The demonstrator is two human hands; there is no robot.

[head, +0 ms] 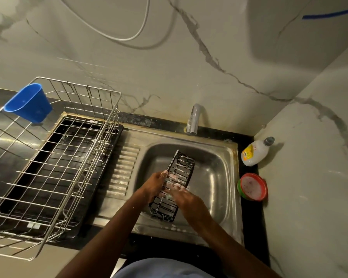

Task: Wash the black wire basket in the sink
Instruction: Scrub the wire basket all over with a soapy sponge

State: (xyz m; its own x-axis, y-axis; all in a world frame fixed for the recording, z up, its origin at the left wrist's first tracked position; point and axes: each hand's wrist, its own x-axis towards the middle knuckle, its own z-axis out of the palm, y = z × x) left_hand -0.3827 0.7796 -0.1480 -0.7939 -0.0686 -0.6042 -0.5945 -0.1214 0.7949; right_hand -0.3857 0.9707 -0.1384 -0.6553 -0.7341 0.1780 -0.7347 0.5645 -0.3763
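Note:
A long black wire basket (181,167), streaked with white suds, lies tilted over the steel sink (213,177). My left hand (156,183) grips its left side near the middle. My right hand (186,197) presses on the basket's inside with what looks like a small soapy scrubber under the fingers. Foam covers both hands' fingertips. The basket's near end rests close to the sink's front rim.
The tap (194,120) stands behind the sink, with no water seen running. A steel dish rack (54,163) with a blue cup (29,103) fills the left counter. A white soap bottle (255,151) and a red-rimmed soap tub (253,186) sit to the right.

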